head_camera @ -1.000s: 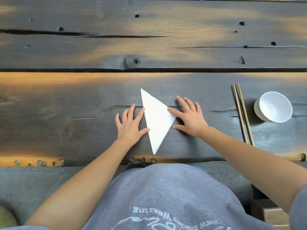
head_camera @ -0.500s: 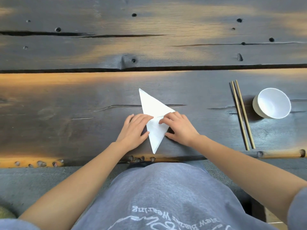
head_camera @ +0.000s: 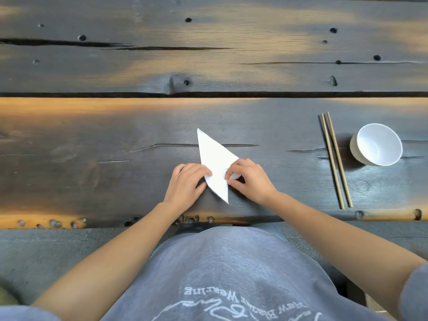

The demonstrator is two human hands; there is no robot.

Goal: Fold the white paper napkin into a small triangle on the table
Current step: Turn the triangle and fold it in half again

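The white paper napkin (head_camera: 214, 158) lies on the dark wooden table (head_camera: 92, 147) as a long triangle, one tip pointing away from me and one toward the near edge. My left hand (head_camera: 186, 184) rests on its left edge with curled fingers pressing the paper. My right hand (head_camera: 249, 179) pinches the napkin's right corner between thumb and fingers, and that corner is lifted slightly off the wood. Part of the napkin's middle is hidden under both hands.
A pair of wooden chopsticks (head_camera: 334, 158) lies to the right, pointing away from me. A white bowl (head_camera: 377, 144) stands just beyond them. The table's near edge (head_camera: 231, 220) runs right below my hands, with my grey shirt under it.
Both hands went from lying flat beside the napkin to closing on it. The right hand has taken hold of the right corner and drawn it inward.
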